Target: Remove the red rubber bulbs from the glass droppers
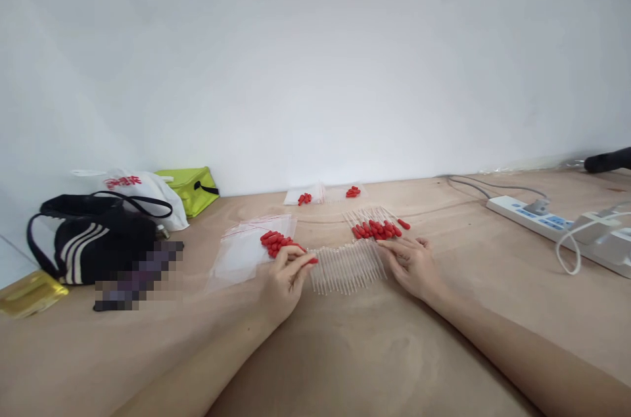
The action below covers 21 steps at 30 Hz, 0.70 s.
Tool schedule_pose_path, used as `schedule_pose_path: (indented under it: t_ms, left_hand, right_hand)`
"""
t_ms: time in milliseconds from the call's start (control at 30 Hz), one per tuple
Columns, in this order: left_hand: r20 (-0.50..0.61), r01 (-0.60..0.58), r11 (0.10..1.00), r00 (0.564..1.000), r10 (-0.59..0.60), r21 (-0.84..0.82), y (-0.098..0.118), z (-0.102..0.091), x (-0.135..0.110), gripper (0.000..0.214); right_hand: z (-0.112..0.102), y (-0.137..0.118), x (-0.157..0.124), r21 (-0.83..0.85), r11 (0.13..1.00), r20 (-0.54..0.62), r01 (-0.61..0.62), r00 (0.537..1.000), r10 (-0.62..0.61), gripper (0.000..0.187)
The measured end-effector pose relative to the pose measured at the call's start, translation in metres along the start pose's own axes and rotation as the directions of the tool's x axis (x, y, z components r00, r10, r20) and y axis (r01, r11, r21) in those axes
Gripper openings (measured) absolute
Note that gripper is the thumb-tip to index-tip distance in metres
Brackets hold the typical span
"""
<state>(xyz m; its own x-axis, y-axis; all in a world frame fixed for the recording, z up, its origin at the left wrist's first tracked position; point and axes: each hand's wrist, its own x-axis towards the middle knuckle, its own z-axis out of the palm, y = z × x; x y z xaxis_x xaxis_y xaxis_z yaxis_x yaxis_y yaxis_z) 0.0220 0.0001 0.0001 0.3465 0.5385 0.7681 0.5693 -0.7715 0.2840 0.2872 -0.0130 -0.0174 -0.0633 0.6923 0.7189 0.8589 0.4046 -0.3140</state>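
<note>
A row of thin clear plastic tubes [345, 266] lies on the wooden table [345, 351] between my hands. My left hand [286, 275] is closed in a pinch on a small red cap [312, 261] at the row's left end. Behind that hand a heap of red caps [275, 241] lies on a clear zip bag [246, 249]. My right hand [410, 262] rests with fingers stretched flat on the row's right end. Just beyond it, more tubes fitted with red caps [377, 229] lie in a bunch.
Two small bags with red caps [304, 198] [352, 191] lie near the wall. At the left stand a black striped bag [93, 239], a white plastic bag [138, 190], a green pouch [190, 188] and a yellow box [29, 293]. A white power strip [537, 214] with cables lies right.
</note>
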Motion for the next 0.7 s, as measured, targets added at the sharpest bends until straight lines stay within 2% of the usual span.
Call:
schedule_pose_path:
  t_ms: [67, 133, 167, 233, 267, 300, 367, 467, 600, 700]
  left_hand:
    - [-0.072, 0.121, 0.991, 0.991, -0.116, 0.065, -0.012, -0.005, 0.007, 0.022]
    - [-0.094, 0.272, 0.957, 0.960, -0.263, 0.099, -0.033, -0.017, 0.019, 0.025]
    - [-0.095, 0.375, 0.920, 0.926, -0.365, 0.113, -0.046, -0.024, 0.025, 0.026]
    - [-0.098, 0.573, 0.811, 0.819, -0.565, 0.118, -0.072, -0.038, 0.037, 0.031]
    - [-0.086, 0.637, 0.757, 0.770, -0.632, 0.145, -0.084, -0.043, 0.042, 0.034]
    - [-0.062, 0.662, 0.728, 0.746, -0.663, 0.180, -0.094, -0.047, 0.046, 0.034]
    - [-0.028, 0.672, 0.713, 0.731, -0.682, 0.200, -0.110, -0.047, 0.049, 0.031]
    - [0.019, 0.658, 0.723, 0.737, -0.676, 0.212, -0.119, -0.039, 0.046, 0.028]
    - [0.048, 0.640, 0.735, 0.746, -0.664, 0.223, -0.119, -0.035, 0.040, 0.033]
    - [-0.001, 0.641, 0.730, 0.752, -0.660, 0.239, -0.114, -0.040, 0.042, 0.035]
  right_hand:
    - [0.002, 0.003, 0.000, -0.043, 0.997, -0.005, -0.065, 0.998, 0.064, 0.023]
    - [0.002, 0.004, 0.001, -0.105, 0.988, 0.031, -0.112, 0.993, 0.115, 0.019]
    - [0.002, 0.005, 0.001, -0.141, 0.982, 0.055, -0.123, 0.990, 0.131, 0.017]
    - [0.002, 0.004, 0.001, -0.204, 0.971, 0.086, -0.127, 0.985, 0.147, 0.014]
    - [0.002, 0.003, 0.002, -0.224, 0.967, 0.096, -0.125, 0.984, 0.150, 0.014]
    - [0.002, 0.002, 0.002, -0.236, 0.964, 0.107, -0.121, 0.983, 0.149, 0.015]
    - [0.003, -0.002, 0.002, -0.243, 0.964, 0.127, -0.112, 0.981, 0.146, 0.017]
    - [0.004, -0.007, 0.001, -0.241, 0.967, 0.135, -0.087, 0.983, 0.122, 0.019]
    - [0.005, -0.009, 0.000, -0.228, 0.972, 0.139, -0.053, 0.987, 0.087, 0.020]
    - [0.005, -0.008, 0.000, -0.205, 0.977, 0.123, -0.063, 0.988, 0.089, 0.022]
